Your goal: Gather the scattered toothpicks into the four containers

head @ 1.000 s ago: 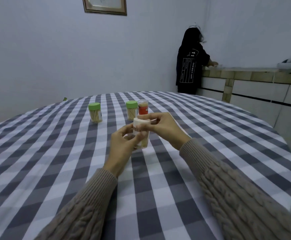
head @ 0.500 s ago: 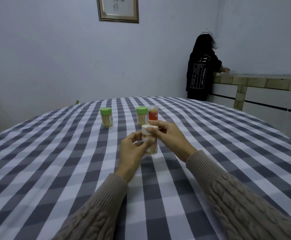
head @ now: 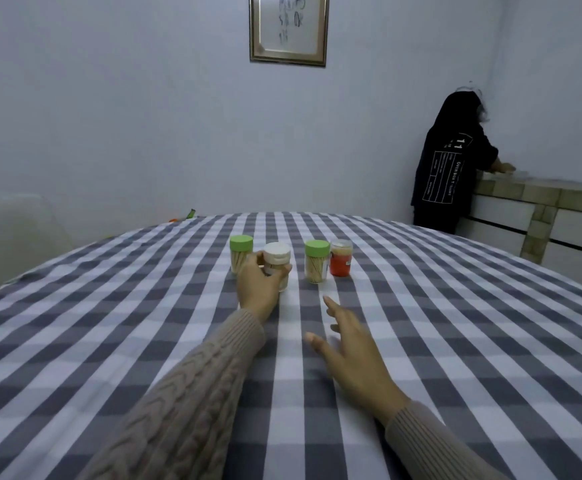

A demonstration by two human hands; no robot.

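Several toothpick containers stand in a row at the far middle of the checked tablecloth [head: 455,341]. My left hand [head: 259,285] grips the white-lidded container [head: 277,258], which stands between two green-lidded ones: one at the left [head: 241,249], partly hidden by my fingers, and one at the right [head: 316,260]. A red-labelled container [head: 341,262] stands at the right end. My right hand [head: 348,355] hovers open over the cloth, nearer to me, holding nothing. No loose toothpicks are visible.
A person in dark clothes [head: 450,161] stands at a tiled counter [head: 542,199] in the far right corner. A framed picture [head: 288,27] hangs on the back wall. A pale chair back [head: 12,230] is at the left.
My right hand has let go of the white lid and drawn back toward me. My left hand has carried the white-lidded container away from me into the row.
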